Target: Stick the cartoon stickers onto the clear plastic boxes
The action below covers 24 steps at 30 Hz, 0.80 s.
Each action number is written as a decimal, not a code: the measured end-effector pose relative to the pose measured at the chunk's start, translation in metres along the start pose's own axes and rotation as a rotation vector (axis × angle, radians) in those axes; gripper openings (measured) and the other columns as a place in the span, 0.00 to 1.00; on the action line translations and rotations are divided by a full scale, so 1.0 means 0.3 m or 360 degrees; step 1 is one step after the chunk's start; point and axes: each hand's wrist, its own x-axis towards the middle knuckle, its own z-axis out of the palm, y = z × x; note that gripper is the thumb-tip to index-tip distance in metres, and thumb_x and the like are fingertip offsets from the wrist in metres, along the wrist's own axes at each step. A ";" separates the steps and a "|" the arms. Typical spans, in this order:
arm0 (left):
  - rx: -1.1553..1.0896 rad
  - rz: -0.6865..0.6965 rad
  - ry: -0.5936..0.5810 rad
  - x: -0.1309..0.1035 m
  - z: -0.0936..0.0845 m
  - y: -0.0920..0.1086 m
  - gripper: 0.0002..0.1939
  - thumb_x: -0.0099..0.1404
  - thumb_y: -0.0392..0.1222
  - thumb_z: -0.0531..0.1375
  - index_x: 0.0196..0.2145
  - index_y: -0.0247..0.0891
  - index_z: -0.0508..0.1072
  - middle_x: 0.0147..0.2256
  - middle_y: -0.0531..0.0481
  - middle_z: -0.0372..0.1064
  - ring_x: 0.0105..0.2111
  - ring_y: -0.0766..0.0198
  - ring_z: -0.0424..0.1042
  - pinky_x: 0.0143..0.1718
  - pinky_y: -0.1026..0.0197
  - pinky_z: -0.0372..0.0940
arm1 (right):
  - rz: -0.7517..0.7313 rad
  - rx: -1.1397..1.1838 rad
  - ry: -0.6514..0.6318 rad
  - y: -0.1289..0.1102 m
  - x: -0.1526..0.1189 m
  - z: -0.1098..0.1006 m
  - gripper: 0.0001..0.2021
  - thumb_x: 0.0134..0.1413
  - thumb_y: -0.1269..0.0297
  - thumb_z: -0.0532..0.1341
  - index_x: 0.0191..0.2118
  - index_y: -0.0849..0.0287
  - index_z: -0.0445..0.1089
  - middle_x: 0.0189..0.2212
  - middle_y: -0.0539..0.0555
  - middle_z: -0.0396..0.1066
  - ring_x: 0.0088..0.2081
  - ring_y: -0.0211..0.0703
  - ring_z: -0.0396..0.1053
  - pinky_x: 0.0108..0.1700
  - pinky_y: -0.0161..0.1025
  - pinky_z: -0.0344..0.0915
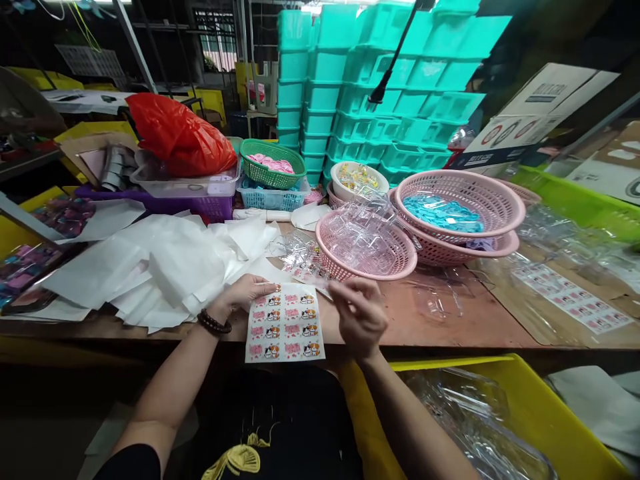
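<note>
A white sheet (285,323) printed with rows of pink lettering and cartoon cats hangs over the table's front edge. My left hand (245,293) pinches its upper left corner between thumb and fingers. To the right of the sheet, my right hand (359,315) is raised with its fingers curled and pressed together; anything between them is too small or blurred to make out. Just behind the hands stands a pink basket (367,243) full of clear plastic pieces. More clear pieces and a printed strip lie between the sheet and this basket.
White backing papers (180,263) are heaped at the left. Pink baskets (507,200) with blue pieces stand at the right, near another printed sheet (575,297). Below the table edge is a yellow bin (530,380) of clear plastic. Teal crates (365,87) rise behind.
</note>
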 end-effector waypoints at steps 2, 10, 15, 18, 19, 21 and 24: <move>0.0109 0.0069 0.0210 0.034 -0.025 -0.003 0.19 0.44 0.54 0.74 0.23 0.35 0.77 0.19 0.49 0.72 0.24 0.59 0.72 0.30 0.60 0.65 | 0.0145 0.0013 -0.0162 0.015 0.080 0.082 0.22 0.66 0.64 0.56 0.63 0.46 0.68 0.39 0.57 0.73 0.39 0.48 0.71 0.44 0.49 0.71; 0.0145 0.0501 0.0799 0.081 0.007 0.029 0.16 0.41 0.37 0.75 0.29 0.40 0.76 0.45 0.40 0.75 0.56 0.44 0.68 0.59 0.52 0.59 | -0.0167 -0.0937 -0.0865 0.094 0.296 0.435 0.37 0.57 0.78 0.54 0.72 0.62 0.48 0.48 0.67 0.75 0.54 0.59 0.68 0.56 0.54 0.64; -0.0324 0.0592 0.0837 0.057 0.058 0.026 0.19 0.54 0.40 0.70 0.45 0.39 0.76 0.54 0.41 0.70 0.57 0.50 0.67 0.63 0.51 0.57 | 0.0016 -0.0891 -0.0645 0.139 0.324 0.453 0.36 0.59 0.80 0.45 0.73 0.64 0.44 0.34 0.64 0.76 0.35 0.51 0.72 0.38 0.45 0.70; -0.0879 0.0456 0.0788 0.061 0.079 0.025 0.22 0.61 0.44 0.67 0.51 0.40 0.70 0.57 0.42 0.68 0.57 0.56 0.68 0.59 0.56 0.61 | 0.0204 -0.0470 -0.0251 0.120 0.327 0.441 0.35 0.61 0.72 0.48 0.73 0.64 0.42 0.36 0.62 0.77 0.35 0.50 0.72 0.40 0.46 0.71; -0.1026 0.0402 0.0748 0.067 0.087 0.027 0.20 0.62 0.45 0.66 0.51 0.41 0.70 0.55 0.43 0.69 0.56 0.58 0.69 0.58 0.58 0.62 | 0.0256 -0.0314 -0.0139 0.105 0.324 0.439 0.36 0.61 0.70 0.50 0.73 0.63 0.42 0.38 0.61 0.77 0.36 0.50 0.73 0.42 0.46 0.71; -0.1244 0.0306 0.0640 0.080 0.107 0.037 0.17 0.64 0.50 0.64 0.47 0.41 0.70 0.48 0.45 0.72 0.50 0.61 0.73 0.53 0.61 0.66 | 0.0382 -0.0040 0.0026 0.074 0.307 0.442 0.38 0.59 0.67 0.54 0.73 0.64 0.40 0.38 0.59 0.77 0.37 0.48 0.73 0.46 0.45 0.70; -0.1475 0.0183 0.0421 0.096 0.142 0.057 0.20 0.64 0.57 0.63 0.43 0.39 0.71 0.37 0.46 0.73 0.36 0.62 0.76 0.41 0.61 0.71 | 0.0703 0.0365 0.0124 0.038 0.255 0.462 0.43 0.56 0.65 0.58 0.73 0.64 0.37 0.33 0.52 0.75 0.35 0.43 0.72 0.45 0.41 0.71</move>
